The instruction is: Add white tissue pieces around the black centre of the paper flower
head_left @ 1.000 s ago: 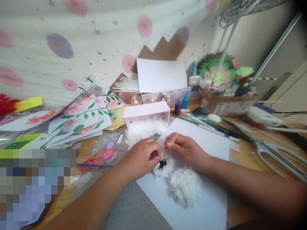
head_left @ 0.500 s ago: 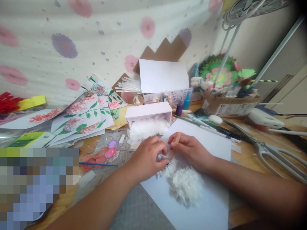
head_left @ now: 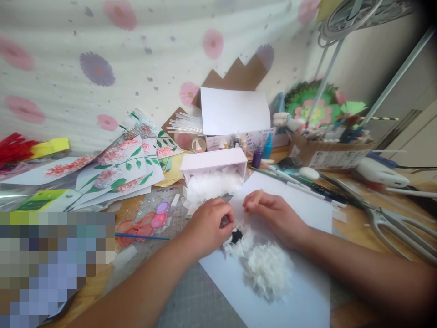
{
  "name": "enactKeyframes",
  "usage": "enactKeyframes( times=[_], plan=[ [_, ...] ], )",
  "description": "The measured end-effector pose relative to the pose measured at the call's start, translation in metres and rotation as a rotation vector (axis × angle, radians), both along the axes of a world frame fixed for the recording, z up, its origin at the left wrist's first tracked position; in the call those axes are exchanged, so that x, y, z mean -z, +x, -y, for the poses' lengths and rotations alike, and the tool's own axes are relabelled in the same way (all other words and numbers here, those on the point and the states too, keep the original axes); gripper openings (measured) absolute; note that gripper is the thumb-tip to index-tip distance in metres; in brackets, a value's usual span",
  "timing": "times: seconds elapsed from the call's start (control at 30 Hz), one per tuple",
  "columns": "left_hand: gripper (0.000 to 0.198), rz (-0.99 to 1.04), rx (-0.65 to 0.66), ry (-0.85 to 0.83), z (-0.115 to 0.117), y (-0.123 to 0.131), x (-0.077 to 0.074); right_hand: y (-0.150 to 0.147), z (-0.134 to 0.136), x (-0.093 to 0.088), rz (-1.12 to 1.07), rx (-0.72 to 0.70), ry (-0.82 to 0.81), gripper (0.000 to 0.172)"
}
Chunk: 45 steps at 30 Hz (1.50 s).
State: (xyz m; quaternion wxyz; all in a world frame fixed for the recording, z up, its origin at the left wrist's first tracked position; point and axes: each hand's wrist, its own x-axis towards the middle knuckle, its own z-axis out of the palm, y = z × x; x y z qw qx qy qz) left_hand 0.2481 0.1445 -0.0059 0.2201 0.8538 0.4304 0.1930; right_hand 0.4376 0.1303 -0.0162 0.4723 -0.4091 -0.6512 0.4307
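My right hand (head_left: 275,216) is closed round a flat wooden stick (head_left: 257,197), whose lower end points down at the paper. My left hand (head_left: 211,223) is curled in a pinch, fingertips at the edge of a small ruffled white piece with a black centre (head_left: 236,236). Whatever lies between those fingertips is hidden. Just below rests a fuller white ruffled paper flower (head_left: 268,271), on a large white sheet (head_left: 290,305). Behind my left hand, thin white paper pieces (head_left: 211,184) spill from an open pale box (head_left: 213,159).
Scissors (head_left: 392,218) and pens (head_left: 307,187) lie at the right. Paint bottles (head_left: 257,155) stand behind the box. Flower pictures (head_left: 119,168) cover the left back, with a blue thin stick (head_left: 143,236) nearer. A cutting mat (head_left: 191,296) is under the sheet.
My left fingertips have drawn back slightly up and left, uncovering the black centre of the small piece. My right hand still holds the wooden stick. The view has shifted a little.
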Motion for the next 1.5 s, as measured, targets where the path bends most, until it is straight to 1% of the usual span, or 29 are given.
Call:
enactKeyframes(
  times=[0.07,0.13,0.27,0.37,0.43,0.5,0.6,0.7,0.83,0.9,1.0,1.03,1.1,1.17,1.2,1.27,1.33,1.4,1.5],
  plan=[
    [0.004,0.010,-0.025,-0.025,-0.001,-0.001,-0.001,0.005,-0.003,-0.001,-0.008,0.082,0.059,0.023],
    [0.005,0.040,-0.065,-0.040,-0.002,-0.003,-0.002,0.009,-0.007,-0.003,0.033,0.154,0.108,0.021],
    [0.009,0.120,-0.199,-0.036,-0.007,-0.007,-0.005,0.010,-0.019,-0.012,0.094,0.232,0.153,0.019],
    [0.008,0.150,-0.283,-0.011,-0.011,-0.011,-0.006,0.002,-0.027,-0.014,0.120,0.198,0.128,0.023],
    [0.008,0.161,-0.313,-0.005,-0.012,-0.012,-0.006,-0.004,-0.032,-0.012,0.151,0.159,0.110,0.025],
    [0.008,0.164,-0.323,-0.005,-0.013,-0.013,-0.005,-0.008,-0.036,-0.007,0.189,0.156,0.126,0.024],
    [0.008,0.165,-0.317,0.003,-0.013,-0.013,-0.004,-0.014,-0.040,0.000,0.205,0.155,0.135,0.025],
    [0.009,0.167,-0.296,0.017,-0.012,-0.012,-0.004,-0.020,-0.042,0.003,0.197,0.140,0.097,0.025],
    [0.009,0.174,-0.277,0.023,-0.012,-0.012,-0.003,-0.026,-0.041,0.002,0.145,0.199,0.044,0.024],
    [0.007,0.190,-0.284,0.018,-0.012,-0.013,-0.003,-0.026,-0.038,-0.001,0.083,0.215,0.036,0.028],
    [0.006,0.223,-0.306,-0.002,-0.012,-0.014,-0.002,-0.020,-0.030,-0.009,-0.102,0.209,0.002,0.033],
    [0.009,0.231,-0.313,0.000,-0.012,-0.013,-0.002,-0.017,-0.027,-0.012,-0.170,0.197,-0.016,0.033],
    [0.023,0.247,-0.310,0.039,-0.009,-0.012,-0.004,-0.012,-0.019,-0.016,-0.259,0.145,-0.048,0.033],
    [0.038,0.276,-0.263,0.124,-0.006,-0.011,-0.006,-0.009,-0.012,-0.018,-0.302,0.065,-0.078,0.031],
    [0.039,0.285,-0.225,0.170,-0.004,-0.010,-0.008,-0.007,-0.009,-0.018,-0.313,0.022,-0.092,0.029],
    [0.024,0.273,-0.147,0.241,-0.002,-0.009,-0.011,-0.005,-0.004,-0.017,-0.315,-0.062,-0.119,0.027],
    [0.007,0.221,-0.097,0.270,-0.001,-0.009,-0.014,-0.002,0.000,-0.014,-0.294,-0.121,-0.127,0.027],
    [0.008,0.163,-0.081,0.266,-0.002,-0.009,-0.016,0.003,0.003,-0.011,-0.221,-0.142,-0.106,0.027],
    [0.007,0.112,-0.062,0.243,-0.002,-0.009,-0.017,0.008,0.007,-0.009,-0.051,-0.121,-0.048,0.028]
  ],
)
